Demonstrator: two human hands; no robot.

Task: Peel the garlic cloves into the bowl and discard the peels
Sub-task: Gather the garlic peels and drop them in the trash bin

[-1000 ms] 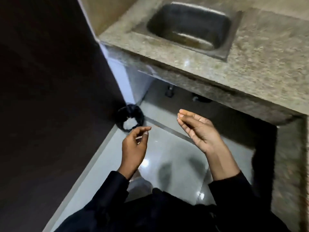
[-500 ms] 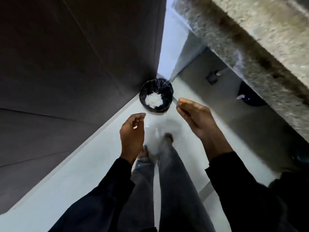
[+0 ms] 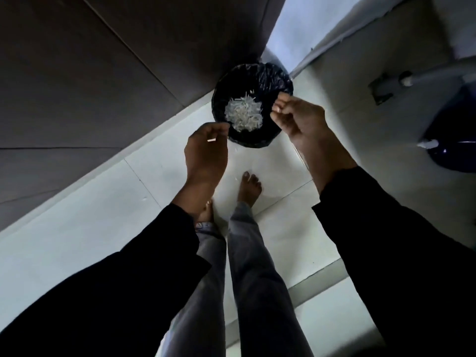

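While both hands are held over the black-lined bin [image 3: 270,81], the discarding step is judged under way. Pale peels [image 3: 243,115] lie heaped between the fingertips. The left hand [image 3: 206,153] and right hand [image 3: 300,122] are loosely curled; whether scraps are held cannot be told. Fingers should next be brushed clean. No writing is legible.

Both hands have moved out over the black-lined bin [image 3: 270,81]. The right hand [image 3: 298,122], earlier flat, now has curled fingers [image 3: 279,104].

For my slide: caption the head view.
Both hands, left hand and right hand, above a black-lined bin holding peels.
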